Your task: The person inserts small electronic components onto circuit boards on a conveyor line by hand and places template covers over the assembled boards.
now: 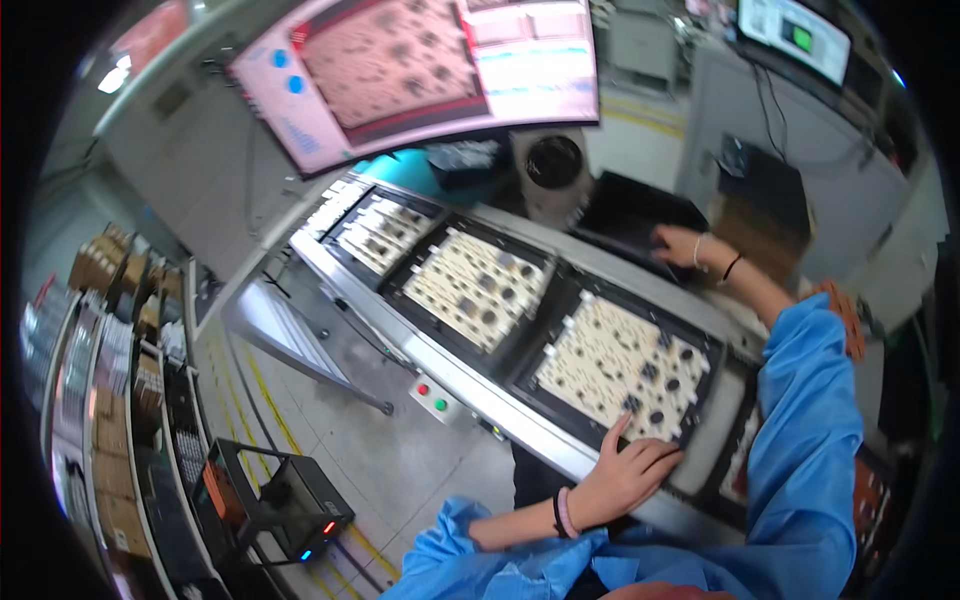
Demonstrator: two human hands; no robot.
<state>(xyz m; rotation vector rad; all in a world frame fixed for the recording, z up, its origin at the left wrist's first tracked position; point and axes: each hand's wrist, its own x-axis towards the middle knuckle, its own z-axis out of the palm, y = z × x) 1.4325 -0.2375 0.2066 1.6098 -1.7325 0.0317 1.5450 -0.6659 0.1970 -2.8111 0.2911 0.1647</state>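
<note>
My left hand [628,480] rests at the near edge of a cream board [590,355] covered with small parts and round black pieces. Its index finger is stretched out onto the board and the other fingers lie on the dark frame; it grips nothing. My right hand [682,247] reaches over the right rim of a black bin [625,205] behind the line. Its fingers are bent together, and what they hold, if anything, is too small to make out. The board sits in a black carrier [530,378] on the conveyor.
A second board [455,290] and more populated carriers follow to the left along the metal rail [450,392]. A large monitor [400,70] stands behind. A button box [433,398] hangs at the front. Shelves with boxes [120,430] and a black cart [290,505] are left.
</note>
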